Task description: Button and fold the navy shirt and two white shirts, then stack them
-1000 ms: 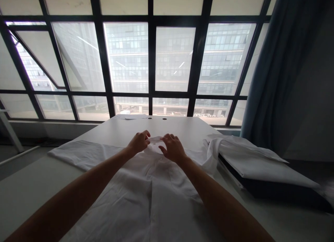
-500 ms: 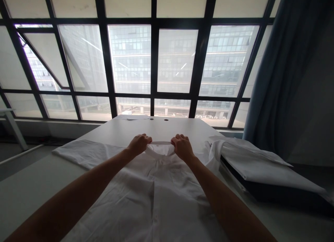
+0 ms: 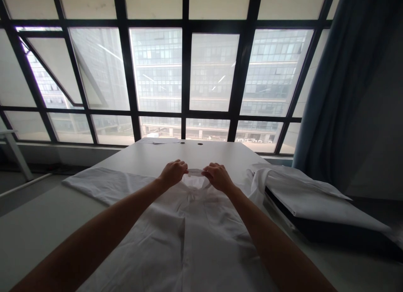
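A white shirt (image 3: 157,237) lies spread on the white table (image 3: 210,153), its front placket running toward me and its collar at the far end. My left hand (image 3: 174,173) pinches the left part of the collar (image 3: 195,173). On the other side, my right hand (image 3: 218,175) grips the collar's right part between thumb and fingers. The collar band is stretched between the two hands, slightly raised, with the neck opening showing below it. One sleeve (image 3: 103,183) reaches out to the left. My forearms cover parts of the shirt body.
To the right, folded white cloth (image 3: 315,195) rests on a dark, box-like object (image 3: 343,237). Papers (image 3: 160,140) lie at the table's far edge. Beyond stand large windows (image 3: 157,74), with a blue curtain (image 3: 327,86) at the right. Another table's leg (image 3: 20,157) shows at left.
Both hands have slid closer together along the collar, the left one moving right and the right one slightly left. The neck opening has narrowed and changed shape.
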Demonstrator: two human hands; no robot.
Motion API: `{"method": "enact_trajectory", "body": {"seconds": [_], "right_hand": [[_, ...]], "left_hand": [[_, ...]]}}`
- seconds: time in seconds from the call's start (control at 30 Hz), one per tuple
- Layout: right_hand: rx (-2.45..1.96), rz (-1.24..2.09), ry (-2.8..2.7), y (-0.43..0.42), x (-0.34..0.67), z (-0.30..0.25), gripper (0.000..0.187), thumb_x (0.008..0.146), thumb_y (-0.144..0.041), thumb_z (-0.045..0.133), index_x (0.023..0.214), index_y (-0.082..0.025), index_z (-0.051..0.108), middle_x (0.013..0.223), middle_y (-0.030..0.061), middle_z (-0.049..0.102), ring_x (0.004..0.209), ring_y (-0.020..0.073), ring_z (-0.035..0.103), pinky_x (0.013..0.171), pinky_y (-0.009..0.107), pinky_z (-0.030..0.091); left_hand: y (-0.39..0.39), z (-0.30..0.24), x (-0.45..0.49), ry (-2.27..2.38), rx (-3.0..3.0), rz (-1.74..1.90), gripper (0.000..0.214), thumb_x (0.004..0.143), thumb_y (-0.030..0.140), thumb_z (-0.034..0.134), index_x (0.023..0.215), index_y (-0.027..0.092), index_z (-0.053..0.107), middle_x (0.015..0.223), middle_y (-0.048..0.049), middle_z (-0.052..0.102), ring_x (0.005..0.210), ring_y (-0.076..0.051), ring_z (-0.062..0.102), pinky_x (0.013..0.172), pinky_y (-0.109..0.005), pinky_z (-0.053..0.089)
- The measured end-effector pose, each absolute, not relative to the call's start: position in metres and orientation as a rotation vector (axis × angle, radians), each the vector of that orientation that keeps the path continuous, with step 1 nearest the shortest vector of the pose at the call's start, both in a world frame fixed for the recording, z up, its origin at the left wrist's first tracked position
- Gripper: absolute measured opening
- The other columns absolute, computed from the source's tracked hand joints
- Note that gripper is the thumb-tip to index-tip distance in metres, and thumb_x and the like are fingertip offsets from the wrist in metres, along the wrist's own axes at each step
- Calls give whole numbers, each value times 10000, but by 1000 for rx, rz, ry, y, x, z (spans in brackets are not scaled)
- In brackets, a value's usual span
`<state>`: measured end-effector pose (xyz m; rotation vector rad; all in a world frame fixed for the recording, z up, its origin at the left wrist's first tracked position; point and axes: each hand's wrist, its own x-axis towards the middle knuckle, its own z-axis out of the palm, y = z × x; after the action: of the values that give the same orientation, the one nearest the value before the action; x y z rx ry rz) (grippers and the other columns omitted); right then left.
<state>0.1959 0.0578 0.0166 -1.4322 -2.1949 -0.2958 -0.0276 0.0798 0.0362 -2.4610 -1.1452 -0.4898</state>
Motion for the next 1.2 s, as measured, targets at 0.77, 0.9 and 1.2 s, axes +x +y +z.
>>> {"method": "enact_trajectory", "body": {"seconds": [0.77, 0.9, 1.2], "right_hand": [[-1696, -451, -2139, 60, 205, 13, 207, 932, -298, 556, 917, -170, 718, 925, 103, 724, 893, 226, 607, 837, 339, 364], [-1752, -512, -2097, 60, 202, 12, 230, 930, -301, 534, 887, -155, 707, 908, 119, 712, 871, 231, 614, 816, 348, 380], [-2003, -144, -1775, 61, 199, 10, 213, 834, -290, 586, 977, -162, 680, 963, 135, 715, 903, 265, 667, 748, 329, 471]], "left_hand": [[84, 34, -35, -1342, -2402, -251, 182, 930, 253, 556, 916, 123, 683, 806, -127, 723, 816, -275, 712, 712, -339, 523], [83, 34, -37, -1443, -2318, -242, 229, 940, 282, 533, 942, 117, 692, 825, -146, 720, 844, -289, 708, 726, -359, 524], [92, 50, -26, -1978, -2281, -256, 229, 750, 138, 647, 965, 93, 709, 1003, -215, 701, 975, -336, 676, 778, -383, 536]]}}
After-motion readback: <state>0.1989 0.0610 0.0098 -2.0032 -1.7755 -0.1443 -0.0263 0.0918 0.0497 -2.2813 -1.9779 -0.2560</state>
